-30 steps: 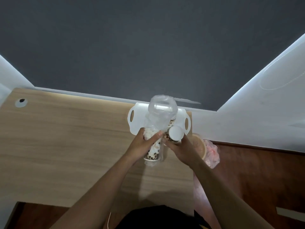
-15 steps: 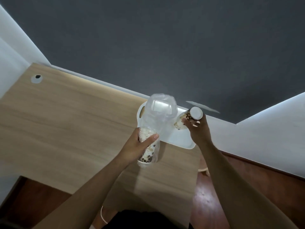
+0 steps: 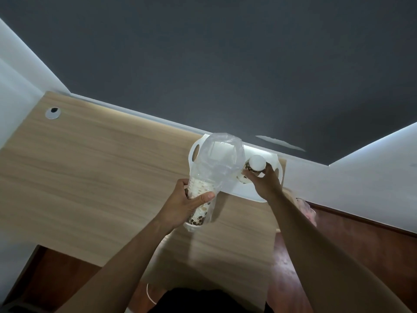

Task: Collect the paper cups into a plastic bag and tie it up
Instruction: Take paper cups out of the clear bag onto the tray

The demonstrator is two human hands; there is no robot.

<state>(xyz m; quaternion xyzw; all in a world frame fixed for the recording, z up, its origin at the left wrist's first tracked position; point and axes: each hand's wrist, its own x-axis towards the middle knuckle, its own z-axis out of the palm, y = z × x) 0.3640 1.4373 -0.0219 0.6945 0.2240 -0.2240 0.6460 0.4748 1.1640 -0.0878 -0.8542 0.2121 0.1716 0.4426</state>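
1. My left hand (image 3: pixel 191 203) wraps fingers and thumb round the lower part of the thin clear plastic bag (image 3: pixel 218 163). Through the film it clamps the stack of white, brown-dotted paper cups (image 3: pixel 199 199) already inside.
2. My right hand (image 3: pixel 264 182) is closed on the loose brown-dotted paper cups (image 3: pixel 255 164), white base turned toward me and rim end toward the bag. I cannot tell how many are nested there.
3. The two hands are apart, with the right one further out over the desk. The loose cups sit just beside the bag's right wall; I cannot tell whether they touch it.
4. Governing relation: the bag's long axis runs from my left palm up and away toward the far desk edge, and its slack upper part balloons above the bagged stack. The loose cups lie to the right of that slack part and below its top.
5. Judgement: the right hand is the free and nearer one. It should rise, cross left to the opening, then descend along the bag's axis. How wide the mouth gapes is not clear.
6. Edges: the white plastic tray with handle cut-outs (image 3: pixel 250 192) lies under and behind the work. The light wooden desk (image 3: pixel 90 172) ends just right of my right forearm, and the dark grey wall (image 3: pixel 225 64) stands behind the far edge. Room to move lies upward and to the left.
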